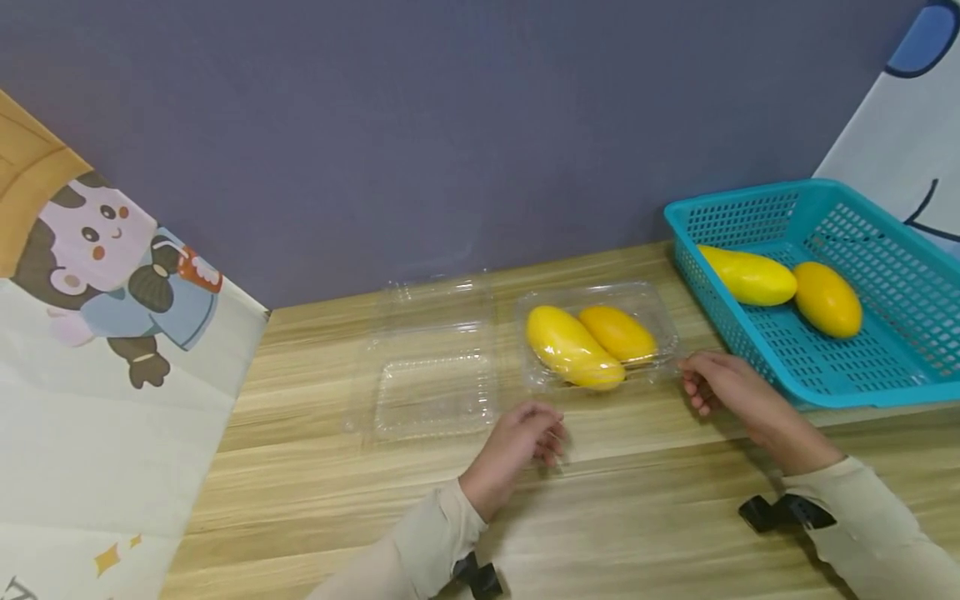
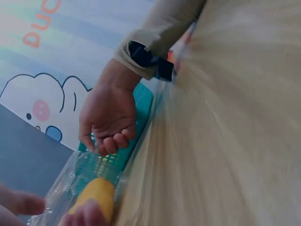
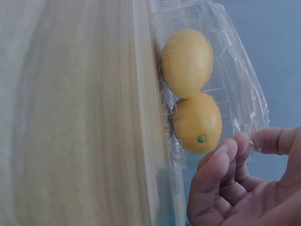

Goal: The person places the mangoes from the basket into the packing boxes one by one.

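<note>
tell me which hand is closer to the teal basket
Right. The right hand is just left of the teal basket, at a corner of the filled clear container; the left hand is farther left, over the table.

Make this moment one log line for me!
left hand: holding nothing; right hand: at clear box corner; box: two yellow fruits; basket: two

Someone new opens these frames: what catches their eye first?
Probably the bright blue-green basket at the table's right, with two yellow fruits inside. Next, another yellow pair in the clear box left of it, the right hand at its near right corner. The see-through open container further left is easily missed.
</note>
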`<state>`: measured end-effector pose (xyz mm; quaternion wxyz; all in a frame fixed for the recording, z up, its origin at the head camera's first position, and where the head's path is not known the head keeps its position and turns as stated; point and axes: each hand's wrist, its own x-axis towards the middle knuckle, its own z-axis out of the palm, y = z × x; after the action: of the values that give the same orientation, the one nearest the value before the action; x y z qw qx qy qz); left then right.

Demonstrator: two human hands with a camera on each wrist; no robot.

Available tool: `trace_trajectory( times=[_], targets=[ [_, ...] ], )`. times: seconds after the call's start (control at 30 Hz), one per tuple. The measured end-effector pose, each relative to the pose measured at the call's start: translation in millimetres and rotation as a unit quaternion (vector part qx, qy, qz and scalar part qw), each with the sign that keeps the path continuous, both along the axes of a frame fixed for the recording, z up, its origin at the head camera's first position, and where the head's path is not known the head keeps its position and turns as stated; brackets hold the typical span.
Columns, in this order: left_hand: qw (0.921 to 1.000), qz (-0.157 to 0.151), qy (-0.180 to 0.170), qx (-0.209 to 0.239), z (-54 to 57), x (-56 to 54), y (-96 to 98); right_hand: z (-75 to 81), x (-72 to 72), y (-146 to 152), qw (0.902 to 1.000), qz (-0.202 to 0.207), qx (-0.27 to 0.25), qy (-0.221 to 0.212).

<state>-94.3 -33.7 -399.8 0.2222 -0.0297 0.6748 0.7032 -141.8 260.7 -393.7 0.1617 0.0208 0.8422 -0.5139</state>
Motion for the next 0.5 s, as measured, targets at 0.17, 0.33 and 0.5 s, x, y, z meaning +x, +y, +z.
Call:
trace_trajectory(
  times=[0.17,0.33,0.5],
  targets=[
    [0.9944,0.047,-0.023,0.091,-5.3,-6.7,5.0,0.1,-0.5,1,1.0000,0.000,0.000,0.005],
    [0.9884,0.082,-0.039,0.122,-6.6,-11.9,11.2,-1.4,-2.4,2,1.0000,-0.001,-0.002,0.008],
    [0.9873,0.097,-0.047,0.116,-7.7,-16.6,14.1,-1.7,-1.9,3,1.0000,-0.002,-0.004,0.005]
  ],
)
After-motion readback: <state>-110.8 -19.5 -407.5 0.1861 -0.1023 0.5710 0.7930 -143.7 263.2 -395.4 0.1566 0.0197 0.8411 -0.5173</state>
